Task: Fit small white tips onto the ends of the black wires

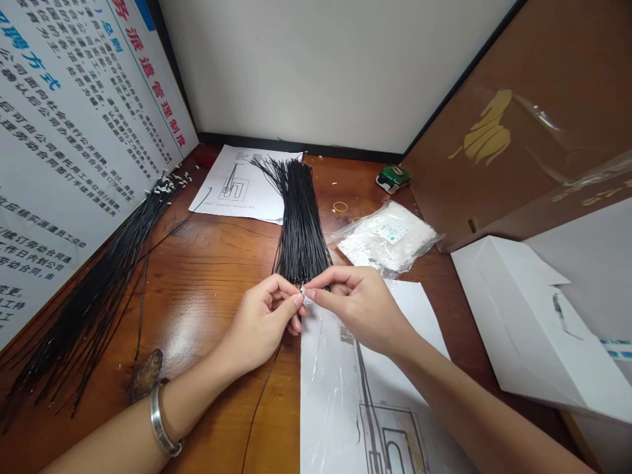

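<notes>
My left hand (269,319) is closed in a pinch, and a thin black wire (259,401) trails from beneath it to the bottom edge of the view. My right hand (363,306) pinches a tiny white connector housing (303,289) where the fingertips of both hands meet. The wire's end at the housing is hidden by my fingers, so I cannot tell how far it is inside. Just beyond my hands lies a thick bundle of black wires (302,224) on the table.
Wires with white ends (103,283) lie at left against a printed board. A bag of white parts (392,234), a rubber band (340,207) and a green tape measure (393,178) lie beyond my right hand. Drawing sheets (326,395) and a white box (523,316) are nearby.
</notes>
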Demonstrator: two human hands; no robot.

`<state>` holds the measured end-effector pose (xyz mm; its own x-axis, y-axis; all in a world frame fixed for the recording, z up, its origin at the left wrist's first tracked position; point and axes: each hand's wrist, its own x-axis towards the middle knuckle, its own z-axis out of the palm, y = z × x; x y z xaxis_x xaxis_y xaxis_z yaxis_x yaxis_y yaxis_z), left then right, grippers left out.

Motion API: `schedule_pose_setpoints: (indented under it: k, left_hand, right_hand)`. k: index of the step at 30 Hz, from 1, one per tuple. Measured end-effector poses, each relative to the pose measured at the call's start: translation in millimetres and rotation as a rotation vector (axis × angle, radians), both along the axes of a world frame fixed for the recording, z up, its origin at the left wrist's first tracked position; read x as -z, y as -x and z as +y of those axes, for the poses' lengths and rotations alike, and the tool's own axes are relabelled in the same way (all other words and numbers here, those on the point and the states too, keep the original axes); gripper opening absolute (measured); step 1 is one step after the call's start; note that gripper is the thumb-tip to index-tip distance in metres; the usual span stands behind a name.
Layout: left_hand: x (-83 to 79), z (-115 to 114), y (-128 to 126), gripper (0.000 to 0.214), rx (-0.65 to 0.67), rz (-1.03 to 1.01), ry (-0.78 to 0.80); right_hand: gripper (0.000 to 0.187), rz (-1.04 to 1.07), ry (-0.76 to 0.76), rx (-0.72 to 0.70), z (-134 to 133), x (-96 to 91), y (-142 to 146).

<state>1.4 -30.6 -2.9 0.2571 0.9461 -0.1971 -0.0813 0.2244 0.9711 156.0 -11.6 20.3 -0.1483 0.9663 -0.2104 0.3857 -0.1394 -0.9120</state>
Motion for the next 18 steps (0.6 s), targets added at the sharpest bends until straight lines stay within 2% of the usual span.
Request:
schedule_pose_setpoints:
  k: [7,18]
  left_hand:
    - [1.0,0.0,0.7,0.013,0.011,0.007,-0.010]
    - [-0.2,2.6,2.6,0.017,0.016,-0.064,0.004]
  right_hand:
    - [0.013,-0.007,0.033,-0.018,-1.4,-1.7,-2.2]
    - [0.011,0.062,-0.025,0.013,-0.7,-3.0,-1.1]
